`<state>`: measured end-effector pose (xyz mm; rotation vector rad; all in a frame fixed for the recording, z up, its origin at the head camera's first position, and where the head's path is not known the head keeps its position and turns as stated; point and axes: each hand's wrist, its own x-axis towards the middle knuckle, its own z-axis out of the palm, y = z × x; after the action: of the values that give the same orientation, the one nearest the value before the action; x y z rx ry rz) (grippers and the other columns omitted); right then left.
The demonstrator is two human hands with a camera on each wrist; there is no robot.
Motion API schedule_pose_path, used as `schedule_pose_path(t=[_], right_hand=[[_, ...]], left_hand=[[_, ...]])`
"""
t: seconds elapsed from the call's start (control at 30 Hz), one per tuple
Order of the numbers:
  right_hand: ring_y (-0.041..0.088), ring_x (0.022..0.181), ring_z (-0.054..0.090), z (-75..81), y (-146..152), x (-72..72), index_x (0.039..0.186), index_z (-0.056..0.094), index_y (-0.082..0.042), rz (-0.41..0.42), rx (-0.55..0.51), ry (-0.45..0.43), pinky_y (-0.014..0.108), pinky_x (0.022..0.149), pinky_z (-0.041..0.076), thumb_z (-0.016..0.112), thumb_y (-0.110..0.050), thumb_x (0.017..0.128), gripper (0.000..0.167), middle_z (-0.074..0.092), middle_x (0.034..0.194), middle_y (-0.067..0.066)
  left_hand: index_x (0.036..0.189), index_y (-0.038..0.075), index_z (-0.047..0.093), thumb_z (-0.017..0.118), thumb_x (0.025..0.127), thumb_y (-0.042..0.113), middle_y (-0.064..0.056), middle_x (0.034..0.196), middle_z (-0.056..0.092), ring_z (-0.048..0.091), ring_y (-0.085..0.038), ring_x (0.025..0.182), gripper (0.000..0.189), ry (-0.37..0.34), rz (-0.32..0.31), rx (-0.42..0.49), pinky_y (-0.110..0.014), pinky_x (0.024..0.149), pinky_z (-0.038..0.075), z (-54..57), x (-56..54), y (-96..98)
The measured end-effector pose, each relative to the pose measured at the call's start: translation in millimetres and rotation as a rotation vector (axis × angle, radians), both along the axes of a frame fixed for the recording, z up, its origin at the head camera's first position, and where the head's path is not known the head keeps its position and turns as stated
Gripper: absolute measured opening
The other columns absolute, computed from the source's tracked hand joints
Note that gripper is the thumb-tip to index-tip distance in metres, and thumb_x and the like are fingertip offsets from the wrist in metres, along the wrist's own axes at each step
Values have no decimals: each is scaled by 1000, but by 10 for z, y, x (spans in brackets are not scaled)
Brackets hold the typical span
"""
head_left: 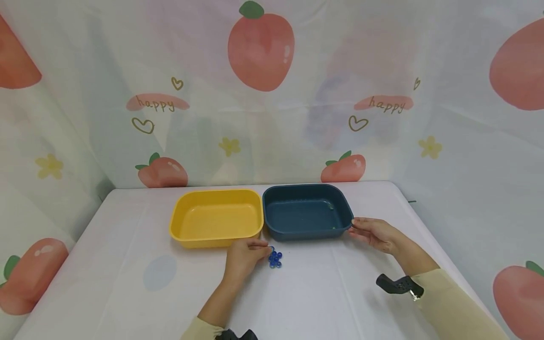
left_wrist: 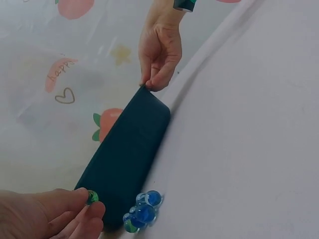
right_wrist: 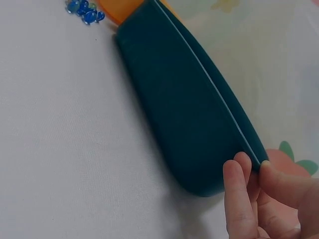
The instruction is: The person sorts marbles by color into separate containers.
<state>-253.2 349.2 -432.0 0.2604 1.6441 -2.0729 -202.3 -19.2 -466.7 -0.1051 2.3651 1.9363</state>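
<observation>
My left hand pinches a green glass marble between thumb and fingers, low in front of where the two tubs meet. Just right of its fingertips, a cluster of blue marbles lies on the table; a greenish one shows among them in the left wrist view. My right hand grips the near right corner of the dark blue tub, thumb over the rim and fingers against the outer wall. Small green specks show inside that tub.
A yellow tub stands directly left of the dark blue one, their sides close together. Both stand toward the back of a table with a white cloth. Behind and beside it hangs a fruit-print curtain.
</observation>
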Motion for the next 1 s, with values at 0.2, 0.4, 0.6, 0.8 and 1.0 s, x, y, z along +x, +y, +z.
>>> schedule_pose_path(t=[0.2,0.4,0.6,0.8,1.0], right_hand=[[15,89,72,-1,-1,-8,119,48,2,-9,1,-6,28,85,57,49,-3,102,18,70,93,7],[15,90,72,-6,-1,-12,123,46,5,-11,8,-4,28,85,57,49,-3,102,23,70,94,7],[15,89,71,-7,3,1,122,48,4,-10,-4,-8,28,85,57,48,-4,102,21,70,94,7],[16,90,72,-5,6,12,118,52,1,-18,-13,-15,27,85,57,50,-5,102,17,70,94,7],[16,90,72,-13,5,5,124,44,4,-18,-9,-10,27,84,58,49,-5,102,24,69,95,7]], left_hand=[[96,2,77,79,83,10,-7,87,75,73,-17,80,16,-13,-26,-27,-25,71,60,124,-12,17],[95,4,77,77,85,11,-6,86,75,73,-18,81,13,-38,-32,-38,-27,73,60,222,-42,31],[98,6,77,77,86,15,-5,87,76,73,-18,83,15,-51,-23,-35,-26,74,60,295,-104,30],[98,6,77,77,85,16,-6,89,76,74,-20,85,16,-42,-19,-11,-26,74,60,355,-179,21],[103,0,75,75,88,13,-9,92,76,74,-21,85,20,-44,-26,34,-28,75,60,402,-266,31]])
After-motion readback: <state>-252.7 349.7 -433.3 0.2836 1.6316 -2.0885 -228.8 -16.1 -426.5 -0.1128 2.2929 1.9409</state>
